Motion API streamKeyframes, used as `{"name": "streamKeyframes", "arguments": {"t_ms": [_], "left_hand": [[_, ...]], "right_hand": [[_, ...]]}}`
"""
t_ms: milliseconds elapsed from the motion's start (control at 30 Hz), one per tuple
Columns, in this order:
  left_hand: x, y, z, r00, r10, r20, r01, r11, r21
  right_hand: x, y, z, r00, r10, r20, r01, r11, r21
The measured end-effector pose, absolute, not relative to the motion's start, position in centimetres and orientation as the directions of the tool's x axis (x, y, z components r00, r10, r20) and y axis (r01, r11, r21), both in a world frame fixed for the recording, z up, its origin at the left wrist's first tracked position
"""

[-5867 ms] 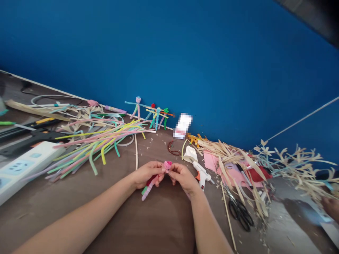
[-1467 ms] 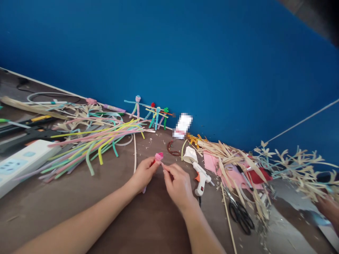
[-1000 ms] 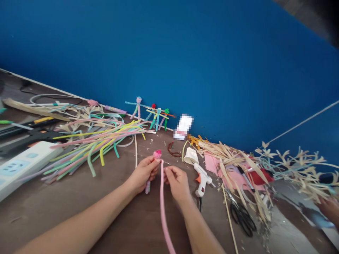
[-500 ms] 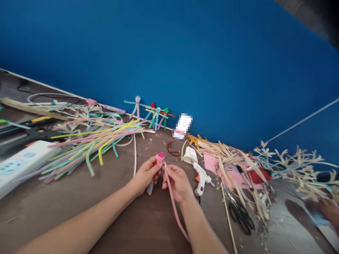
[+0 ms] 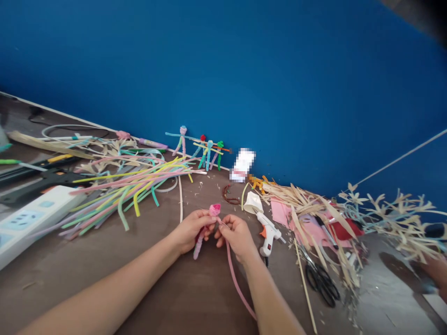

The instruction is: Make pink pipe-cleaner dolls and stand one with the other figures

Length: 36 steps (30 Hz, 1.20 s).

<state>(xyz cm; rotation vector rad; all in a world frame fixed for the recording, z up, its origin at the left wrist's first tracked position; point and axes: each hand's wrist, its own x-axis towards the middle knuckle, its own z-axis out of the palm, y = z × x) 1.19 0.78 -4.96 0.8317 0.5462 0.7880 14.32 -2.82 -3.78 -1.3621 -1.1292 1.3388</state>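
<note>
The left hand [image 5: 190,230] holds a pink pipe-cleaner coil [image 5: 215,210] at mid-table, its fingers curled tightly on the stem below. The right hand [image 5: 237,236] pinches a pink pipe cleaner [image 5: 235,286] narrowly right beside the coil, its long end trailing nearward.

A brown tabletop [image 5: 157,288] holds loose pipe cleaners [image 5: 132,186], a glue gun [image 5: 268,235] and scissors [image 5: 320,284].

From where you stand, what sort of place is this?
Likely a handicraft workbench: a white-and-orange hot glue gun, small multicoloured pipe-cleaner figures, and a long pink pipe cleaner running through the right hand.
</note>
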Motion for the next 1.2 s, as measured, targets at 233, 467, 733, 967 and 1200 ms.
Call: {"name": "streamKeyframes", "arguments": {"t_ms": [233,467,733,967,1200], "left_hand": [[1.2,0.7,-4.6,0.587,0.794,-0.157,-0.338,0.417,0.844],[1.3,1.0,-5.1,0.531,0.831,-0.166,-0.389,0.413,0.824],[1.0,0.9,-4.9,0.639,0.75,-0.171,-0.386,0.505,0.772],[1.0,0.6,-4.5,0.674,0.716,-0.182,-0.24,0.445,0.863],[1.7,0.2,-4.9,0.405,0.91,-0.085,-0.063,0.121,0.991]], "right_hand": [[15.6,-2.4,-4.1,-0.005,0.989,-0.147,0.038,-0.147,-0.988],[15.6,-2.6,-3.4,-0.109,0.97,-0.216,-0.065,-0.224,-0.972],[15.7,-2.5,-3.7,-0.183,0.946,-0.266,-0.051,-0.279,-0.959],[16.5,-2.3,-3.8,-0.119,0.973,-0.2,-0.014,-0.203,-0.979],[15.9,-2.8,-2.8,0.108,0.98,0.168,0.408,0.111,-0.906]]}}
